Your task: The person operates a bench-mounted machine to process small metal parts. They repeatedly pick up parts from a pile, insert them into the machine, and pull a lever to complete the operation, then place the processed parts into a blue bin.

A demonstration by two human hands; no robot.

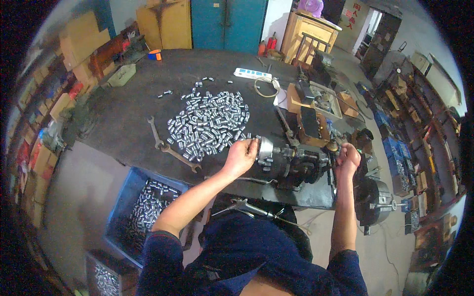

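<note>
A bench machine (298,165) with a bright round metal chuck (265,148) is mounted at the front edge of the dark table. My left hand (242,157) is closed right at the chuck's left face, and what its fingers pinch is hidden. At the machine's right end, my right hand (348,159) is curled closed beside a brass-coloured knob-like part (332,146); whatever it grips cannot be made out. To the left of the chuck spreads a large pile of small shiny metal cylinders (210,123). Several more cylinders cling or lie just under the chuck (267,163).
Two open-end wrenches (154,130) lie left of the pile. A blue bin (118,217) of cylinders stands below the table's left front. A white power strip (253,73), a cardboard box (313,129) and a tray (326,96) sit toward the back right. Shelves (434,113) line the right.
</note>
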